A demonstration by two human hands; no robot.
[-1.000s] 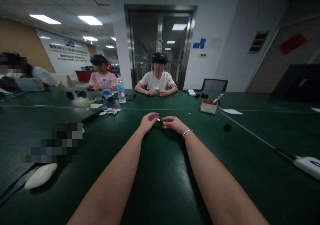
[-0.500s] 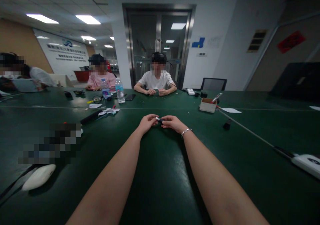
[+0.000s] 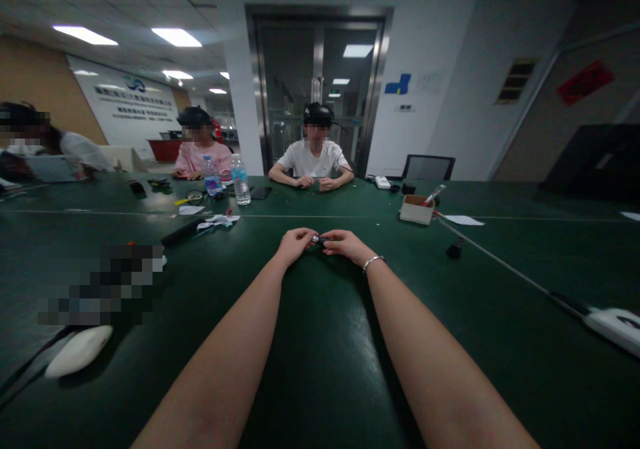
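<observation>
Over the middle of the dark green table (image 3: 320,342), a small black object with a silvery end (image 3: 319,240) is between my two hands. My left hand (image 3: 297,244) pinches its silvery end with closed fingertips. On the other side, my right hand (image 3: 346,245) has its fingers closed on the black part; a silver bracelet (image 3: 373,262) circles that wrist. The fingers partly cover the object, and its exact kind is too small to tell.
Water bottles (image 3: 241,181), papers (image 3: 219,221) and a black tube (image 3: 183,232) lie left. Right are a small box (image 3: 417,210), a black item (image 3: 455,248) and a white power strip (image 3: 615,328). A white pouch-like item (image 3: 80,352) sits near left. People sit across.
</observation>
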